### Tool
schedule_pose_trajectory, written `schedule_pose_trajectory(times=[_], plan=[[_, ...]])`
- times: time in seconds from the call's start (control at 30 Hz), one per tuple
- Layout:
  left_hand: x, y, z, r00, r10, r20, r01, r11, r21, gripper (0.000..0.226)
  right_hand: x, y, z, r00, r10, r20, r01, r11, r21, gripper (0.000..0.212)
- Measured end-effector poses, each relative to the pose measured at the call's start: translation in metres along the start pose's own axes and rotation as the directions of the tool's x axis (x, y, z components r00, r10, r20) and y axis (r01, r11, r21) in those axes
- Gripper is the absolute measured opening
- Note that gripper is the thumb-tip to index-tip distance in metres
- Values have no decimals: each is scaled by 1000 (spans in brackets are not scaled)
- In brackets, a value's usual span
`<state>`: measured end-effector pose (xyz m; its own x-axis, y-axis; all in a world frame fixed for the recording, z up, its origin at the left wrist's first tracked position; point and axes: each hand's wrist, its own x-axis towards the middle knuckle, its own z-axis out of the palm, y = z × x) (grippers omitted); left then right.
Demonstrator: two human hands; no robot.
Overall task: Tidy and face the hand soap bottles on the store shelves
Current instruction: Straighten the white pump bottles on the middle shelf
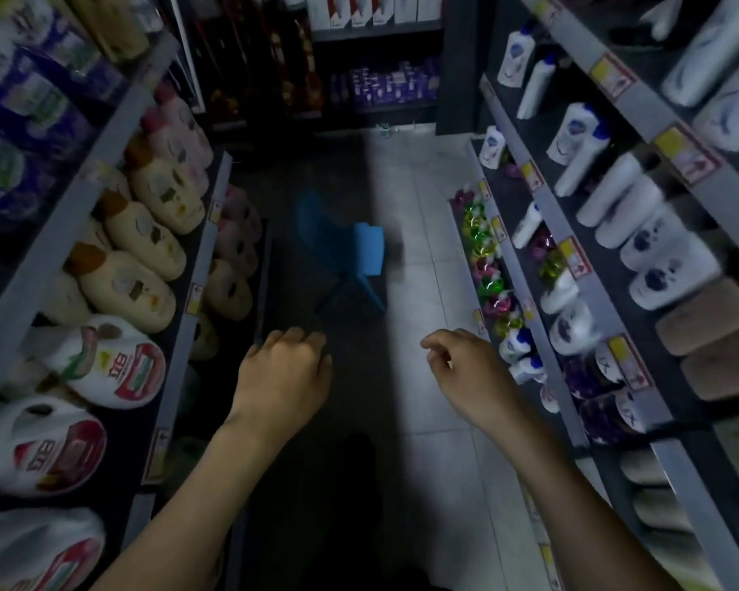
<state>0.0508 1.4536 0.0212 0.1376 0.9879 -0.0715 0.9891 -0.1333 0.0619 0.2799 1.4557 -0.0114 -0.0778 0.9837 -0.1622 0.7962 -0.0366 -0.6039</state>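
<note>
Right of the blue chair (pixel 343 253), the hand soap bottles (pixel 487 270) crowd a low shelf (pixel 465 258), untouched; my left hand (pixel 283 368) and right hand (pixel 466 371), both nearer than the chair, hang loosely curled and empty; I judge the bottles light, rigid, slick, best gripped round the body.

Motion blur smears the white plastic soap bottles with blue marks (pixel 666 253) on the grey right-hand shelf (pixel 611 309), leaving labels unreadable; the yellow-and-red price tags (pixel 574 258) are illegible. The blue plastic chair (pixel 350 253) is fuzzy, half in shadow. The frame's lower left corner cuts off a big white red-labelled jug (pixel 31 548), and the fingertips of the left hand (pixel 282 368) curl out of sight
</note>
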Motion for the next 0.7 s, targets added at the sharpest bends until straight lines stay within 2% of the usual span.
schedule_pose_trajectory(times=[0.2, 0.3, 0.5, 0.7], plan=[[127, -31, 2, 1000, -2, -23, 0, 997, -78, 29, 121, -16, -17, 1000, 14, 7, -14, 999, -36, 24], [193, -32, -2, 999, 44, -7, -45, 994, -98, 30, 170, -22, -40, 999, 41, -1, -41, 998, -48, 25], [314, -8, -17, 985, 172, 4, -170, 979, -114, 31, 254, -7, -92, 990, 93, -105, -99, 994, -54, 28], [426, 33, -14, 974, 220, 46, -214, 971, -111, 31, 345, 42, -127, 983, 157, -97, -160, 987, -24, 28]])
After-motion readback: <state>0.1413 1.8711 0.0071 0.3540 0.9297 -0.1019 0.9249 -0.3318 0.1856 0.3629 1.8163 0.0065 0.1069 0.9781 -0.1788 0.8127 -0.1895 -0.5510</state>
